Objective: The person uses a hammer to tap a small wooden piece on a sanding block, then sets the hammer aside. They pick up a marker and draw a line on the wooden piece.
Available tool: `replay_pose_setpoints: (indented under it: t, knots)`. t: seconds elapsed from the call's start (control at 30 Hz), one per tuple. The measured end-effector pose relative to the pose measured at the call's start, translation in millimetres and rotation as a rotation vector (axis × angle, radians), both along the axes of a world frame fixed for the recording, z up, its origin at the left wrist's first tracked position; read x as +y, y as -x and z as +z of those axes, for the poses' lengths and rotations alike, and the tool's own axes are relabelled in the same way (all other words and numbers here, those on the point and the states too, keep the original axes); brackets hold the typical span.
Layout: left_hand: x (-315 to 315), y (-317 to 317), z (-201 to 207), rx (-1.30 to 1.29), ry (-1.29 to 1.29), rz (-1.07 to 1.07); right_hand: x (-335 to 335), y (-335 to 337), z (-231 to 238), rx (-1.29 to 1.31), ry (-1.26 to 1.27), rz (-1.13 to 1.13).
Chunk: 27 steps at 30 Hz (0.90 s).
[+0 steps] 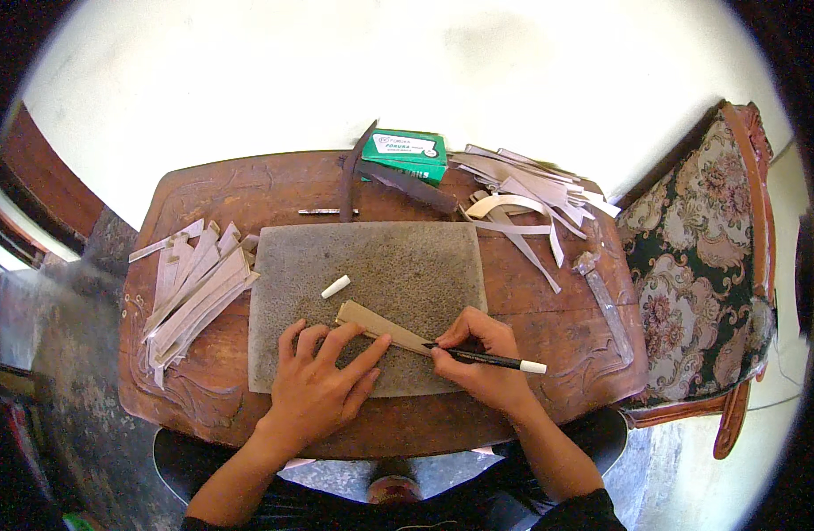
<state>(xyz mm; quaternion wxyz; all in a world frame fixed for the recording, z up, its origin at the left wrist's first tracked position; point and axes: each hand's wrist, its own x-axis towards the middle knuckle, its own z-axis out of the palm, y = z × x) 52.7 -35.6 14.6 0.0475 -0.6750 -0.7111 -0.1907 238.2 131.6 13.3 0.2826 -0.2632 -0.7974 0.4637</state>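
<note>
A tapered tan strip (385,325) lies slantwise on the grey textured mat (371,257), its wide end up and to the left. My left hand (323,376) rests over its lower left edge with fingers spread, index finger and thumb near the strip's middle and the others on the mat. In my right hand (482,354) a black marker pen (500,360) with a white end is pinched, tip at the strip's narrow end. That end is partly hidden by my right fingers. The loose white pen cap (335,286) lies on the mat above the strip.
A carved wooden table (557,327) bears the mat. Pale strips (199,292) are heaped at left, more strips (535,190) at back right. Behind the mat are a green box (405,149) and a dark hammer-like tool (407,186). A flat bar (609,310) and upholstered chair (699,265) are right.
</note>
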Motion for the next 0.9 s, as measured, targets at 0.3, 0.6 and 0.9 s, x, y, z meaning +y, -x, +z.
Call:
replay_pose_setpoints:
  t: [0.3, 0.6, 0.9]
  knots:
    - [0.3, 0.1, 1.7, -0.003, 0.003, 0.005, -0.3, 1.9, 3.0, -0.016, 0.006, 0.011]
    - [0.0, 0.6, 0.9, -0.005, -0.006, 0.004, 0.0, 2.3, 2.9, -0.023, -0.002, 0.019]
    - [0.0, 1.0, 0.0, 0.0, -0.009, -0.002, -0.5, 2.4, 2.1, -0.03, -0.015, 0.018]
